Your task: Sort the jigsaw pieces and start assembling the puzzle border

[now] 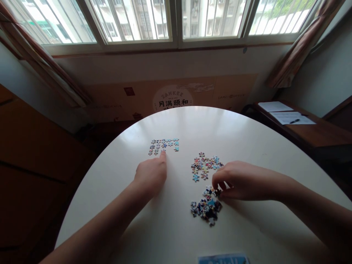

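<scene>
On the round white table (pixel 176 124) lies a small joined patch of blue jigsaw pieces (pixel 164 146). My left hand (pixel 151 175) is curled, its index finger stretched out and touching the patch's lower edge. To the right lie two loose heaps: a light, colourful heap (pixel 205 167) and a darker heap (pixel 206 207) nearer to me. My right hand (pixel 238 180) rests between the heaps, its fingertips pinched on a piece at the top of the darker heap.
A blue box or booklet edge (pixel 223 259) shows at the table's near rim. A dark wooden side table (pixel 308 128) with papers (pixel 286 113) and a pen stands at the right. Windows and a cardboard panel (pixel 173 97) are behind the table.
</scene>
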### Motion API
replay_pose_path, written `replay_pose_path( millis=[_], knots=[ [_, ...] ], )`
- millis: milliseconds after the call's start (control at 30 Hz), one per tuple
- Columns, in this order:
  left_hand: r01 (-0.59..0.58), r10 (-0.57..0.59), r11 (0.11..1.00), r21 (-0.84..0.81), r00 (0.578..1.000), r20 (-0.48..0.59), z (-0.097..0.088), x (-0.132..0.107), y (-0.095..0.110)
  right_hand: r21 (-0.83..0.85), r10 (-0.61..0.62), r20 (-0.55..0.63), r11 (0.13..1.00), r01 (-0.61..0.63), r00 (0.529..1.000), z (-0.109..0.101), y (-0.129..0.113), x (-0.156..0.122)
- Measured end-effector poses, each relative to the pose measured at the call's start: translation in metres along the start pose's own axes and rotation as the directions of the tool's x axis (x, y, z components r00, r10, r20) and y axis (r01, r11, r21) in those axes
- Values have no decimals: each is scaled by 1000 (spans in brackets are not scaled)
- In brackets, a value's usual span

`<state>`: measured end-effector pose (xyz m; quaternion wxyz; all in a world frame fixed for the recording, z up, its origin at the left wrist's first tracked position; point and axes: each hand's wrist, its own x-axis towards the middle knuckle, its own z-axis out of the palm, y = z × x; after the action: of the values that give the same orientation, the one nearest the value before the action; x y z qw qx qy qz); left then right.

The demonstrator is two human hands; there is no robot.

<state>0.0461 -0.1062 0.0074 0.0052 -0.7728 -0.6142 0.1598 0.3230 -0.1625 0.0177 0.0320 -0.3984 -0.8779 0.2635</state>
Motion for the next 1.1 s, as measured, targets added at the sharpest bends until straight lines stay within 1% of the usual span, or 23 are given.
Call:
replay_pose_path(
  millis=[100,167,233,300,367,400,467,500,567,600,667,733,800,867,967,1033,1100],
  knots=[
    [10,-10,1000,-2,1000,9,1,0,0,26,0,29,1000,-1,1000,-4,-2,1],
    [13,-13,1000,-1,1000,7,1,0,1,75,-13,64,997,8,998,-7,-3,0],
    [7,-7,1000,3,1000,7,2,0,0,161,-33,102,987,16,994,-11,-2,-2],
    [3,-3,1000,10,1000,13,1,0,0,265,-50,111,964,19,993,-14,0,-3],
    [5,-5,1000,14,1000,24,-1,-2,0,351,-53,72,936,24,996,-15,1,-3],
    [7,-7,1000,12,1000,28,-3,-3,1,381,-43,32,924,28,999,-13,1,-1],
    [14,-14,1000,0,999,30,-6,-6,3,425,7,-89,905,31,996,-6,-3,6],
    [15,-15,1000,-7,1000,24,-8,-7,5,440,43,-160,897,32,986,-1,-6,10],
    [17,-17,1000,-16,1000,4,-10,-10,8,450,104,-286,892,37,952,13,-13,21],
    [15,-15,1000,-18,1000,-9,-10,-11,10,427,114,-324,903,38,939,20,-16,26],
    [3,-4,1000,-17,1000,-22,-9,-13,12,294,67,-387,954,54,919,32,-17,34],
    [-14,13,1000,-19,1000,-22,-7,-15,14,110,3,-480,992,57,877,37,-12,36],
    [-26,24,999,-31,999,-40,-8,-19,14,3,-10,-568,1000,14,823,35,-2,32],
    [-53,48,997,-55,994,-96,-11,-26,14,-13,22,-635,999,-38,772,26,11,26],
    [-132,117,988,-79,979,-165,-19,-36,15,-48,14,-730,996,-73,683,11,28,18],
    [-164,149,983,-84,977,-155,-25,-40,15,-56,14,-781,994,-93,624,5,38,16],
    [-163,151,983,-88,980,-127,-28,-42,13,-63,17,-812,991,-116,583,4,48,17]
  ],
)
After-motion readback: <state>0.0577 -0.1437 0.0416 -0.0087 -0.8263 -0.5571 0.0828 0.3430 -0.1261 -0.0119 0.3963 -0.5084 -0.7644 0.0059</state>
